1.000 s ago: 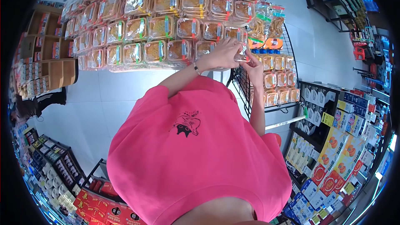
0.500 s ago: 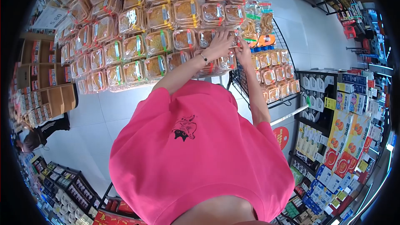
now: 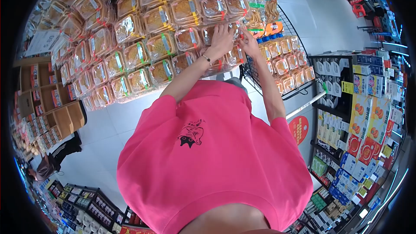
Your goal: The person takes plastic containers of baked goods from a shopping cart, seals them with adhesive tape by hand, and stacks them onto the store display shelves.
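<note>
Clear plastic boxes of round golden pastries stand in stacked rows, with red, green and yellow label strips. My left hand (image 3: pixel 222 41), a dark-beaded bracelet at its wrist, lies over the front rows at the right end of the display. Its fingers are stretched out and spread on a pastry box (image 3: pixel 207 35). Close beside it, my right hand (image 3: pixel 250 44) has bent fingers at the right edge of another pastry box (image 3: pixel 236 29) with a red strip. Both hands partly cover the boxes under them.
Right of the display, a black wire rack (image 3: pixel 297 34) holds bagged snacks and more small packs. A white pole (image 3: pixel 307 105) slants below it. Shelves of cartons (image 3: pixel 364 104) line the right side. At far left are a wooden shelf (image 3: pixel 65 120) and a person (image 3: pixel 54 158) in dark clothes.
The view has turned and shifted slightly, so the display appears moved and tilted. Both hands stay at the same end of the boxes, the left a little nearer my body.
</note>
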Demonstrator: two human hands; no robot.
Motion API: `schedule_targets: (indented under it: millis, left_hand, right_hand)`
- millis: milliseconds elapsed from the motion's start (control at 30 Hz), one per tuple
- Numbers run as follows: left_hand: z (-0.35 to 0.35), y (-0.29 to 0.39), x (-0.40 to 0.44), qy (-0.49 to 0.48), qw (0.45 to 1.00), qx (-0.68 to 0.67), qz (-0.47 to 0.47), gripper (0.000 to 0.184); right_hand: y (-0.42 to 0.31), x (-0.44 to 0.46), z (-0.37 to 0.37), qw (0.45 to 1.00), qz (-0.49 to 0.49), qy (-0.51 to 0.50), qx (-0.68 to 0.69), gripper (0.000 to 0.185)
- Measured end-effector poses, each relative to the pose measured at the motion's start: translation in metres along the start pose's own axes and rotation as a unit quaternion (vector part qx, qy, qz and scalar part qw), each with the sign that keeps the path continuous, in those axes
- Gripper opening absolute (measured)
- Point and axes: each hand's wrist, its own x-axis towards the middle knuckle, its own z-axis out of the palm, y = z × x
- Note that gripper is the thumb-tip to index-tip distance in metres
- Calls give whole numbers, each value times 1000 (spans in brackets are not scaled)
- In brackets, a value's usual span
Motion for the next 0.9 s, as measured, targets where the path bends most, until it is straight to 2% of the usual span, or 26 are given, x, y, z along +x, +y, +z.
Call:
schedule_targets:
  millis: [167,233,433,467,567,633,667,700,767,833,900]
  left_hand:
    - [2,-2,0,-25,1000,-8,2,29]
    - [4,-1,1,0,1000,-14,-5,28]
    - [2,1,-1,-6,999,-44,-23,36]
    - [1,3,-2,-17,999,-37,-28,38]
    - [-1,6,1,-26,1000,-3,-16,42]
    - [-10,20,4,-17,998,-5,-52,52]
    - [-14,29,5,25,999,-12,-39,48]
    - [-19,40,8,23,999,-12,-35,48]
    - [-26,63,11,52,996,-67,-18,42]
    - [-26,90,14,30,995,-95,-16,37]
    - [-5,109,14,25,979,-197,38,34]
  right_hand:
    - [-3,-2,1,999,22,-5,25,52]
    - [-13,-3,-2,999,44,1,28,53]
    - [-19,-2,-6,995,78,-36,42,55]
    - [-11,-1,-2,1000,25,-10,7,54]
    - [-8,1,-3,1000,-7,-13,2,52]
    - [-9,-3,-4,1000,-4,-12,-8,53]
    - [-9,-7,-4,999,-25,16,-24,54]
    - [-8,-9,-9,997,-48,45,-42,55]
    - [3,-15,-20,997,-59,35,-41,56]
    - [6,-32,-36,997,-3,73,7,53]
    - [15,-53,-58,996,10,87,-1,50]
